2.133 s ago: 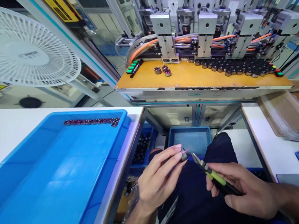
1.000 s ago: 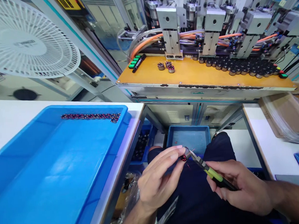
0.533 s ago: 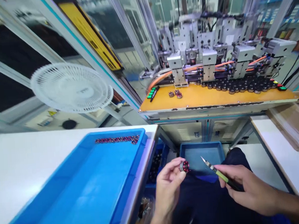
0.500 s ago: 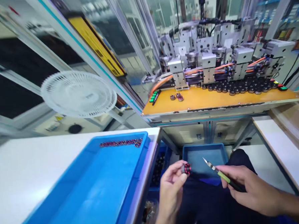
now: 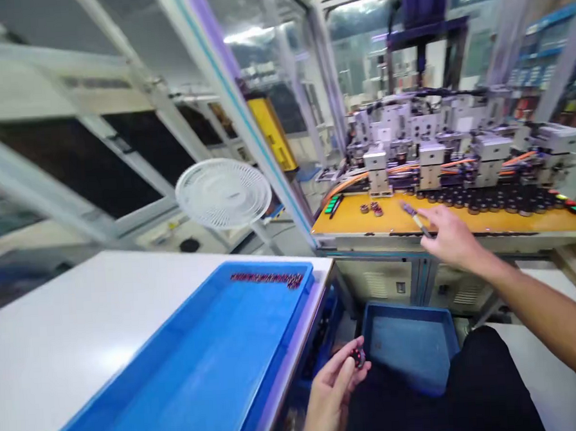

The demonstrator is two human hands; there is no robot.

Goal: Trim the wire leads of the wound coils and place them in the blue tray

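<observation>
My left hand (image 5: 333, 387) is closed, pinching a small round motor stator (image 5: 358, 358) with red spots between thumb and fingers, low at the centre of the head view. My right hand (image 5: 448, 236) stretches forward over the front edge of the orange bench top. It grips a slim pointed hand tool (image 5: 420, 223) with a yellow-green and black handle, blurred by motion. The tool's tip points left toward a few loose stators (image 5: 377, 209) on the bench, apart from them. Several dark round parts (image 5: 490, 200) stand in rows behind and right of that hand.
A blue tray (image 5: 203, 348) on the white table (image 5: 137, 294) has a row of red-dotted stators (image 5: 267, 278) along its far end. Another blue bin (image 5: 410, 338) is low before my knees. Machine fixtures (image 5: 430, 163) line the bench's back; a white fan (image 5: 224, 193) stands left.
My right hand has moved from above my lap, forward and up to the bench, with the tool. My left hand has lowered slightly, still holding the stator. The camera view has shifted.
</observation>
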